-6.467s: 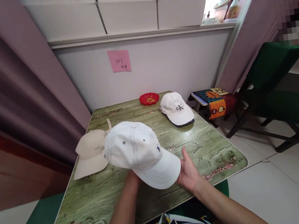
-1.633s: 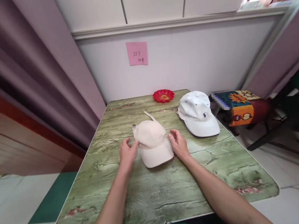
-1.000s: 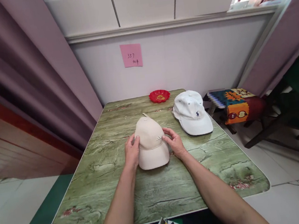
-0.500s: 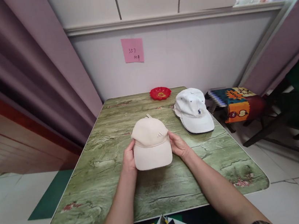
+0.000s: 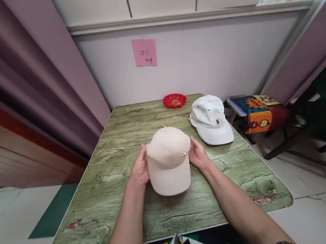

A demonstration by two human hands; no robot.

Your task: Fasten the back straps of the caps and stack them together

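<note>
A cream baseball cap is held between both hands over the middle of the green wood-patterned table, its brim pointing toward me. My left hand grips the cap's left side, and my right hand grips its right side; fingertips of both are partly hidden behind the cap. A small embroidered mark shows on the crown's right front. To the right, a white cap with a dark blue logo rests near the table's right edge, apart from my hands, with a dark layer under its brim.
A red scalloped dish sits at the table's back edge. Above it, a pink note is stuck on the wall. A stool with a colourful cover stands beyond the right edge. Purple curtains hang at left.
The cream cap has tipped, showing more of its crown, and its brim has come closer to me. Both hands have shifted slightly with it, the right one a little outward.
</note>
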